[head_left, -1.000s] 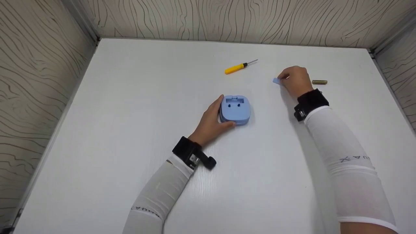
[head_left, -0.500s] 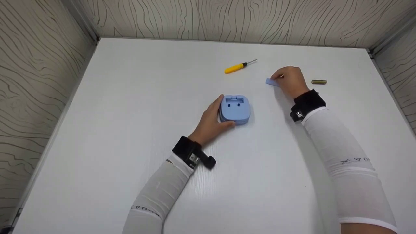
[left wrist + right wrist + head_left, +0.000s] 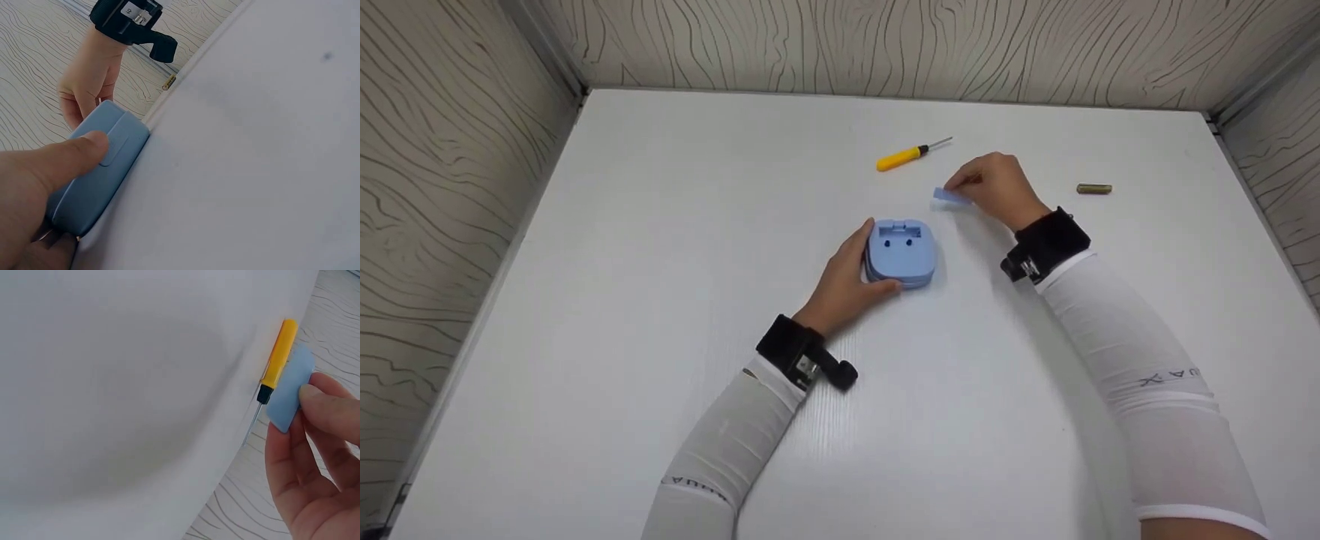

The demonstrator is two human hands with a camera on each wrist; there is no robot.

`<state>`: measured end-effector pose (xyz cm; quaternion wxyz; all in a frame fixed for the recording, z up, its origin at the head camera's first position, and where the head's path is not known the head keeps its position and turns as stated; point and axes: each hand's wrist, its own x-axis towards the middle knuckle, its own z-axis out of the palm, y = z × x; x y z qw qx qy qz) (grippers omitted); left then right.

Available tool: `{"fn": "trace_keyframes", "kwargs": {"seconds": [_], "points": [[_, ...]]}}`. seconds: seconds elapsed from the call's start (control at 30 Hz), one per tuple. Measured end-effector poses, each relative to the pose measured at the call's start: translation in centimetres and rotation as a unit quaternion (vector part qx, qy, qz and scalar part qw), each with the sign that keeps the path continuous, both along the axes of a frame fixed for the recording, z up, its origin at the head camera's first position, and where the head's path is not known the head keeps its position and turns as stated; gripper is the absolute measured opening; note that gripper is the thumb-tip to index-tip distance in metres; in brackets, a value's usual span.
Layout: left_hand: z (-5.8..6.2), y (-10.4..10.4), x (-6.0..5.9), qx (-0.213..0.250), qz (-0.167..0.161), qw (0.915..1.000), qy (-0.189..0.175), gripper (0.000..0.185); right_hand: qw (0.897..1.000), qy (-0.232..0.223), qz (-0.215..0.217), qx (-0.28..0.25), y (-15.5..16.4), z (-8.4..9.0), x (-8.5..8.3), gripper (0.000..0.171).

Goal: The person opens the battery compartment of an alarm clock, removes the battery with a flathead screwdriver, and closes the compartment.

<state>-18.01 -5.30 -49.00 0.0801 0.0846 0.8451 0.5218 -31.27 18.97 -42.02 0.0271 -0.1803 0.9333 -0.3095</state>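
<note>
A light-blue rounded-square plastic case (image 3: 901, 259) sits on the white table, with an uncovered slot and two dark round holes on its top face. My left hand (image 3: 842, 289) grips it from the left, thumb along its near side; in the left wrist view the thumb presses the side of the case (image 3: 104, 180). Up and to the right of the case, my right hand (image 3: 994, 187) pinches a small light-blue battery cover (image 3: 951, 196). The right wrist view shows this thin, flat cover (image 3: 291, 391) between thumb and fingers, held apart from the case.
Behind the case lies a small screwdriver (image 3: 904, 157) with a yellow handle, its metal tip pointing right. A gold-coloured battery (image 3: 1093, 189) lies to the right of my right hand. Patterned panels (image 3: 885, 45) border the table at the back and sides.
My right hand has moved left with the battery cover, away from the battery and closer to the case. The left hand and the case have stayed in place.
</note>
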Motion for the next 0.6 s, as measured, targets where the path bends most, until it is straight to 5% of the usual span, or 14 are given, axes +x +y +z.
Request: {"fn": "trace_keyframes", "kwargs": {"seconds": [0.6], "points": [[-0.2,-0.1,-0.1,-0.001,-0.005,0.9998,0.018,0.103,0.997,-0.003,0.067,-0.036,-3.0,1.0,1.7,0.015]]}}
